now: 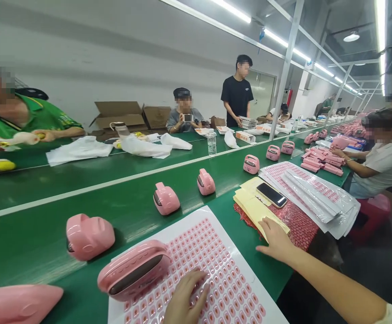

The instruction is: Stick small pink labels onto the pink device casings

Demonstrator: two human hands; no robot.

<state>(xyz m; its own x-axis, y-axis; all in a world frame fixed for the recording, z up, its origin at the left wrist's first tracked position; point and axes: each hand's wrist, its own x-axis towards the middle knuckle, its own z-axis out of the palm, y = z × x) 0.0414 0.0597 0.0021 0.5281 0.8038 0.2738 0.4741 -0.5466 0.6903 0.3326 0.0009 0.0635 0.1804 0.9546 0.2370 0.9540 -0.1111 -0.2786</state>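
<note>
A white sheet covered in rows of small pink stickers [239, 274] lies at the bottom centre. My left hand [187, 297] rests on it, fingers slightly bent and spread, holding nothing I can see. A glossy pink device with a handle and dark front panel [137, 270] sits on the sheet's left part, left of that hand. Further right, my right hand [275, 238] has its fingers apart at the near edge of yellow paper sheets [250, 204]. These papers lie on a red patterned sheet [302, 225], with a black phone [271, 195] on top.
Pink devices [91, 236] stand in a row along the green belt [115, 193]. Plastic-covered sticker sheets [317, 193] lie at the right, near pink parts [322, 159]. A clear bottle [211, 144] stands across the belt. Several people are around the line.
</note>
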